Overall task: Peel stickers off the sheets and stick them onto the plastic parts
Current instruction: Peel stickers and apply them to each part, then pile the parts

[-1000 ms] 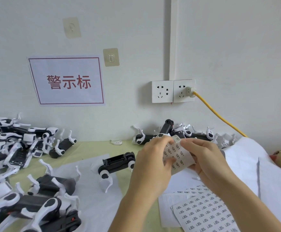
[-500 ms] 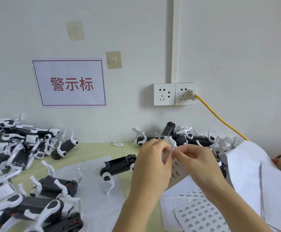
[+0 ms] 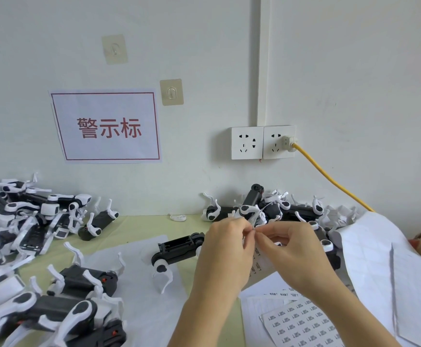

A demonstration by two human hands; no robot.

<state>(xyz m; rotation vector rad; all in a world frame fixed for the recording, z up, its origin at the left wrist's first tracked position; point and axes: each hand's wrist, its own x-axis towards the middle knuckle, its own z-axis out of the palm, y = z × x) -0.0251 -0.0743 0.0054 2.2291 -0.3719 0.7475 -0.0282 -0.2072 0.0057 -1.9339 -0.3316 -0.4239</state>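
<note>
White wall ahead, with a red-lettered sign [image 3: 106,126] taped up and a double socket [image 3: 263,142] feeding a yellow cable [image 3: 329,180] down to the right. Below it runs a pale green table [image 3: 139,225].

Both my hands meet in front of me over the table. My left hand [image 3: 225,249] is curled round the top edge of a small sticker sheet [image 3: 258,256], which hangs down between my palms, and my right hand [image 3: 294,251] pinches at that same top edge with thumb and forefinger. I think a sticker is lifting there, though it is too small and too hidden by my fingertips to be sure.

The plastic part [image 3: 179,247] I judge to be next lies just left of my left hand, a black body with white clips, its long axis running left to right and slightly away from me. My left hand is nearer it, so the right must cross over or the left must fetch it.

Room is tight. Piles of parts [image 3: 24,221] crowd the far left and near left, more parts [image 3: 274,209] sit along the wall behind my hands, and loose paper [image 3: 392,266] rises on the right. A fuller sheet of stickers [image 3: 302,326] lies near me (under my right forearm). Open table shows mostly between the left pile and the lone part.
</note>
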